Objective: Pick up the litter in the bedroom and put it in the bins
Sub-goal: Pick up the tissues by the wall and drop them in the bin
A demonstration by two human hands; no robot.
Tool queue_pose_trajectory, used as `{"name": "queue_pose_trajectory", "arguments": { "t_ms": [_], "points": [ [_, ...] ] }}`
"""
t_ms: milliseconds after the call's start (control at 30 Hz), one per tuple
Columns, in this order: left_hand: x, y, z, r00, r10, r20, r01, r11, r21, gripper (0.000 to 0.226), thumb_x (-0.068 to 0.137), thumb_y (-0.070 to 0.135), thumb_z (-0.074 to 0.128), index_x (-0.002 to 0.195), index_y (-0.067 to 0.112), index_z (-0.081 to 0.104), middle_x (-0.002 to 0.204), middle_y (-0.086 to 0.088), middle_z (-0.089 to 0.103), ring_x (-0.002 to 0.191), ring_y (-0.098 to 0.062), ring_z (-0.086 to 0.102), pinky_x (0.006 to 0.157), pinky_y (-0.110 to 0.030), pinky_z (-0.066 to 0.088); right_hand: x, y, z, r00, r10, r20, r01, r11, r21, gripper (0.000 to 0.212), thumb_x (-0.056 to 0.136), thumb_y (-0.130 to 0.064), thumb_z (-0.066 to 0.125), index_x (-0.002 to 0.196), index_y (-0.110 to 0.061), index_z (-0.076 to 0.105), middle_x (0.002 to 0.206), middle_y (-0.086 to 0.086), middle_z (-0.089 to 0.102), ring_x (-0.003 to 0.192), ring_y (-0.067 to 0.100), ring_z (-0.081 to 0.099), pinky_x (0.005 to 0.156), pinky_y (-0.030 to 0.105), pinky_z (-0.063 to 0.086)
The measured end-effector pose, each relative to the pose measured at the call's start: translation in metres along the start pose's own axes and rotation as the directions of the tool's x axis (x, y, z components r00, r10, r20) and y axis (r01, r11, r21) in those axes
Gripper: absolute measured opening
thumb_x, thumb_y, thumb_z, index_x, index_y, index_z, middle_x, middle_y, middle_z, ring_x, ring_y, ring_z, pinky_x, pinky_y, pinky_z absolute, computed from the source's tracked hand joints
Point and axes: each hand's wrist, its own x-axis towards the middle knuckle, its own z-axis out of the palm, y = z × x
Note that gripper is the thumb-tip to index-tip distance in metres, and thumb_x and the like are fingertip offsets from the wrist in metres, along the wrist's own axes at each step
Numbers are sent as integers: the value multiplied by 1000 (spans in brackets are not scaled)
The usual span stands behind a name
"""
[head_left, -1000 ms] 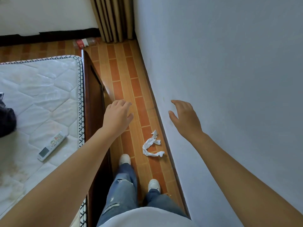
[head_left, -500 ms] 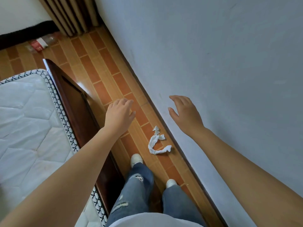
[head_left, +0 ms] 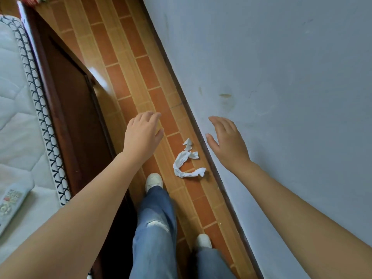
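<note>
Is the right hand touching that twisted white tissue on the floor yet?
Apart. Head view: bare floor strip shows between the right hand and the twisted white tissue.

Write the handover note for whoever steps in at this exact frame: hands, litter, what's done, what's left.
Left hand: open, empty, held out above the floor beside the bed frame.
Right hand: open, empty, held out near the wall.
Twisted white tissue: lying on the tiled floor close to the skirting, between the two hands and just ahead of the left shoe. Neither hand touches it.
A red-labelled item lies at the top edge; too cropped to identify.
Done: nothing picked up here.
Left: bend, take the tissue, carry it to a bin. No bin is in view.
</note>
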Motion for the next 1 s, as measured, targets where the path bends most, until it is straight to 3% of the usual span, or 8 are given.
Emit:
{"name": "queue_pose_trajectory", "arguments": {
  "t_ms": [300, 667, 900, 1000],
  "points": [
    [-1, -12, 181, 999, -8, 46, 6, 999, 51, 46, 91, 28, 50, 134, 11, 43, 137, -12, 49, 127, -31, 44, 104, -43, 37, -13, 91, 154, 995, -71, 65, 72, 997, -17, 42, 90, -19, 53, 128, -1, 48, 132, 14, 54, 125, 31, 46, 105, 40, 38],
    [32, -82, 389, 988, 0, 157, -22, 990, 139, 49, 90, 26, 51, 135, 11, 40, 137, -14, 47, 125, -34, 44, 101, -43, 36, 21, 187, 356, 987, -55, 154, 73, 991, -114, 46, 95, -26, 42, 137, -8, 36, 143, 8, 42, 134, 23, 33, 110, 32, 27],
    [38, -112, 485, 962, -68, 264, 45, 995, 92, 58, 90, 31, 52, 142, 17, 29, 144, -10, 40, 128, -29, 43, 103, -41, 38, 36, 223, 430, 976, -24, 215, 49, 993, -111, 46, 95, -28, 41, 138, -14, 34, 145, 3, 39, 135, 19, 32, 108, 33, 32],
    [34, -124, 514, 927, -105, 361, 81, 993, 83, 65, 90, 35, 52, 145, 20, 20, 154, -8, 25, 139, -28, 29, 111, -42, 29, 38, 232, 448, 963, -16, 269, 48, 993, -112, 47, 95, -28, 41, 140, -15, 32, 145, 3, 40, 135, 19, 32, 107, 36, 33]
  ]
}}
